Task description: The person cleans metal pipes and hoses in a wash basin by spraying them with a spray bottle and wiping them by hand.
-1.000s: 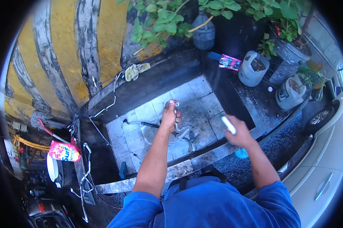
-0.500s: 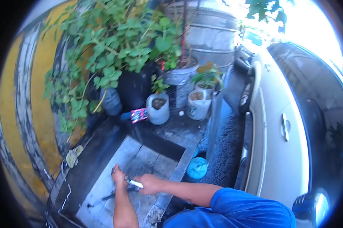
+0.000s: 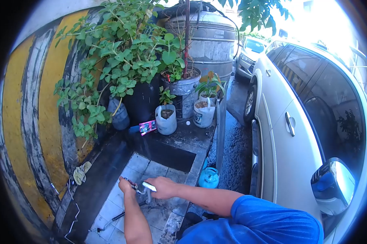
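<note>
Over the tiled basin point(image 3: 140, 162), my left hand point(image 3: 126, 186) is closed around a small metal pipe fitting point(image 3: 135, 186). My right hand point(image 3: 162, 187) is wrapped round a white-handled tool point(image 3: 149, 186), close to the right of the fitting. The tool's working end is too small to make out. Below both hands, a black and metal hose piece point(image 3: 118, 216) lies on the tiles, with grey pipe parts partly hidden by my arm.
Potted plants in cut jugs point(image 3: 166, 120) and a pink packet point(image 3: 147, 127) stand on the ledge beyond the basin. A blue gas tank point(image 3: 209, 177) and a parked car point(image 3: 289, 118) are at the right. A cloth point(image 3: 82, 173) hangs on the left ledge.
The view has swung up and to the right, bringing in the car and plants. My right hand has come from apart at the right to beside my left hand.
</note>
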A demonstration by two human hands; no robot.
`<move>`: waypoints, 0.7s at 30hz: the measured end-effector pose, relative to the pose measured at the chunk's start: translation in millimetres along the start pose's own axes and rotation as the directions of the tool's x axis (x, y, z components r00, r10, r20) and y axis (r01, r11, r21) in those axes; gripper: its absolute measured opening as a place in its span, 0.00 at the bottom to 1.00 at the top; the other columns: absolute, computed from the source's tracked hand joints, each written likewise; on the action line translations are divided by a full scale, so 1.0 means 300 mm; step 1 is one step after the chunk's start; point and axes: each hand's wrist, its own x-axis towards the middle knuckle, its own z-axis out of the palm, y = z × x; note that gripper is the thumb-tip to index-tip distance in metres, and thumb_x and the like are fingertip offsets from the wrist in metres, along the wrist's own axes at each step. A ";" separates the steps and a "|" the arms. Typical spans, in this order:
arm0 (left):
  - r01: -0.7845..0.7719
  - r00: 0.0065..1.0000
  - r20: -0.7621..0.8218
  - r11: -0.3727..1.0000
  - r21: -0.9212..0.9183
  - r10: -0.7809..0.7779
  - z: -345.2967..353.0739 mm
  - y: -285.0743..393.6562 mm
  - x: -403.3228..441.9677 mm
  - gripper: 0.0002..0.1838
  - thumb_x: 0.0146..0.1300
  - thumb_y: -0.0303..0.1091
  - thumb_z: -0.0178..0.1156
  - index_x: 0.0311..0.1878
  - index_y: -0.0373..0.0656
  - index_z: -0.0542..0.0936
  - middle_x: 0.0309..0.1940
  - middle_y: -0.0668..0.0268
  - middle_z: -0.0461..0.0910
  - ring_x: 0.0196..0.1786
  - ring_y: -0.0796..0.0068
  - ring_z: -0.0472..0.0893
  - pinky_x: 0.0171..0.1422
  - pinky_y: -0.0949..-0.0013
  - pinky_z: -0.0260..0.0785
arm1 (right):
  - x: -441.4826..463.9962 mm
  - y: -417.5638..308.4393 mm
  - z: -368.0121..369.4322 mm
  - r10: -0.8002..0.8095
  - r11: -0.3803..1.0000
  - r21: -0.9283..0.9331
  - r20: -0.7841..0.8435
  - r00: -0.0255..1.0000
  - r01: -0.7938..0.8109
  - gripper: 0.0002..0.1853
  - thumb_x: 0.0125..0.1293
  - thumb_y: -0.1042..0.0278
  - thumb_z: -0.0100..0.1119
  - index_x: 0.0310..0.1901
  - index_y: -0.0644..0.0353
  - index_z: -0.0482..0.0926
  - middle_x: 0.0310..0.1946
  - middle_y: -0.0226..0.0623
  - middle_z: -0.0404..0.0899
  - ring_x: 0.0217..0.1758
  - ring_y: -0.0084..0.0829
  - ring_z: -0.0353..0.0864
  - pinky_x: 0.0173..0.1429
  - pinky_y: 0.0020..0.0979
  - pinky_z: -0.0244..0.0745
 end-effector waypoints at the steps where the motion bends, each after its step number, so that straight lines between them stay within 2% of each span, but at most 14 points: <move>1: -0.053 0.997 -0.053 0.998 0.038 0.055 0.007 0.002 0.001 0.18 0.76 0.48 0.50 0.34 0.45 0.71 0.20 0.65 0.68 0.20 0.69 0.71 0.29 0.55 0.70 | -0.001 -0.011 0.000 -0.001 1.000 0.002 0.004 1.000 0.001 0.30 0.54 0.71 0.61 0.63 0.58 0.76 0.42 0.53 0.85 0.47 0.56 0.85 0.53 0.51 0.79; 2: -0.106 0.988 -0.101 0.992 0.076 0.113 0.019 0.001 0.002 0.19 0.77 0.49 0.51 0.34 0.44 0.70 0.20 0.64 0.68 0.20 0.69 0.71 0.29 0.53 0.71 | 0.000 -0.018 -0.001 -0.004 1.000 0.000 0.007 1.000 0.004 0.30 0.54 0.71 0.61 0.63 0.58 0.76 0.42 0.53 0.85 0.47 0.56 0.85 0.53 0.51 0.79; 5: -0.299 0.948 -0.052 0.935 0.192 0.314 0.031 -0.030 0.016 0.19 0.75 0.45 0.56 0.35 0.38 0.71 0.23 0.60 0.73 0.24 0.61 0.75 0.34 0.48 0.72 | 0.007 -0.014 0.017 -0.116 0.993 0.029 -0.062 0.991 0.118 0.31 0.54 0.72 0.60 0.63 0.59 0.75 0.42 0.54 0.86 0.47 0.56 0.85 0.54 0.50 0.79; 6: -0.530 0.816 -0.039 0.773 0.348 0.577 0.029 -0.057 0.029 0.19 0.74 0.44 0.58 0.36 0.36 0.72 0.25 0.58 0.74 0.25 0.59 0.76 0.36 0.48 0.72 | 0.008 -0.015 0.025 -0.142 0.989 0.041 -0.077 0.987 0.145 0.31 0.54 0.72 0.60 0.64 0.59 0.75 0.43 0.54 0.86 0.47 0.56 0.85 0.54 0.50 0.79; 7: -0.692 0.617 0.020 0.531 0.489 0.787 0.022 -0.097 0.067 0.18 0.74 0.42 0.59 0.37 0.34 0.72 0.26 0.56 0.76 0.26 0.57 0.77 0.38 0.48 0.72 | 0.017 -0.005 0.044 -0.139 0.989 0.048 -0.078 0.987 0.143 0.32 0.53 0.71 0.61 0.64 0.61 0.75 0.43 0.55 0.85 0.47 0.56 0.85 0.54 0.50 0.79; 8: -0.768 0.375 0.118 0.237 0.595 0.920 0.024 -0.102 0.051 0.18 0.73 0.41 0.60 0.38 0.31 0.72 0.27 0.54 0.77 0.28 0.55 0.78 0.40 0.48 0.72 | 0.012 -0.029 0.032 -0.108 0.994 0.013 -0.064 0.992 0.109 0.32 0.53 0.70 0.61 0.63 0.61 0.75 0.44 0.55 0.85 0.47 0.57 0.85 0.54 0.49 0.79; 9: -0.720 0.472 0.065 0.342 0.605 0.879 0.022 -0.103 0.043 0.20 0.73 0.41 0.59 0.41 0.28 0.74 0.28 0.51 0.80 0.30 0.51 0.79 0.44 0.50 0.70 | 0.000 -0.050 0.021 -0.078 0.997 -0.017 -0.041 0.996 0.078 0.32 0.52 0.70 0.62 0.63 0.62 0.75 0.44 0.55 0.85 0.47 0.57 0.85 0.54 0.49 0.80; 11: -0.574 0.774 0.029 0.683 0.451 0.632 -0.008 -0.060 0.087 0.18 0.72 0.41 0.56 0.41 0.30 0.75 0.24 0.54 0.78 0.26 0.55 0.78 0.35 0.50 0.69 | 0.003 -0.025 0.057 -0.110 0.994 -0.015 -0.021 0.994 0.109 0.32 0.52 0.69 0.63 0.62 0.63 0.76 0.45 0.56 0.85 0.48 0.56 0.85 0.55 0.48 0.80; 12: -0.399 0.906 -0.055 0.891 0.215 0.419 0.013 0.027 -0.055 0.17 0.72 0.41 0.51 0.38 0.34 0.77 0.21 0.58 0.75 0.22 0.62 0.75 0.25 0.54 0.66 | 0.016 0.019 0.096 -0.166 0.986 0.021 -0.037 0.985 0.167 0.32 0.51 0.69 0.64 0.62 0.63 0.77 0.46 0.56 0.85 0.48 0.56 0.85 0.55 0.48 0.80; 13: -0.248 0.966 -0.049 0.963 0.105 0.254 -0.014 0.054 -0.035 0.17 0.71 0.43 0.49 0.37 0.38 0.77 0.20 0.61 0.72 0.18 0.68 0.72 0.18 0.60 0.62 | 0.018 0.015 0.108 -0.153 0.987 0.045 -0.026 0.988 0.154 0.32 0.51 0.69 0.64 0.62 0.63 0.78 0.49 0.57 0.84 0.53 0.55 0.84 0.59 0.46 0.79; 14: -0.157 0.985 -0.053 0.984 0.086 0.162 -0.024 0.105 -0.080 0.18 0.72 0.45 0.47 0.35 0.40 0.75 0.19 0.62 0.70 0.17 0.68 0.70 0.18 0.60 0.63 | 0.019 0.015 0.117 -0.139 0.988 0.063 -0.018 0.990 0.140 0.32 0.51 0.69 0.65 0.62 0.62 0.78 0.52 0.58 0.83 0.58 0.54 0.83 0.63 0.45 0.78; 16: 0.023 0.997 0.071 0.996 -0.090 -0.017 -0.076 0.154 -0.070 0.23 0.76 0.48 0.39 0.36 0.41 0.76 0.19 0.62 0.74 0.17 0.69 0.69 0.20 0.63 0.63 | 0.059 0.102 0.205 -0.306 0.951 0.028 -0.054 0.950 0.308 0.30 0.53 0.68 0.65 0.61 0.62 0.79 0.62 0.60 0.78 0.70 0.55 0.75 0.71 0.45 0.72; 19: 0.152 0.974 0.198 0.959 -0.238 -0.105 -0.101 0.225 -0.088 0.29 0.79 0.50 0.30 0.37 0.40 0.76 0.20 0.60 0.75 0.17 0.69 0.68 0.21 0.64 0.63 | 0.093 0.099 0.291 -0.233 0.969 0.092 0.055 0.971 0.228 0.32 0.53 0.69 0.66 0.63 0.65 0.77 0.72 0.63 0.67 0.78 0.56 0.65 0.78 0.45 0.64; 21: 0.163 0.970 0.227 0.922 -0.352 -0.084 -0.090 0.267 -0.154 0.33 0.81 0.54 0.25 0.39 0.39 0.76 0.21 0.57 0.76 0.17 0.69 0.69 0.22 0.64 0.64 | 0.113 0.055 0.325 -0.255 0.965 0.073 0.062 0.965 0.250 0.33 0.53 0.69 0.67 0.64 0.64 0.76 0.74 0.62 0.64 0.77 0.57 0.65 0.78 0.45 0.64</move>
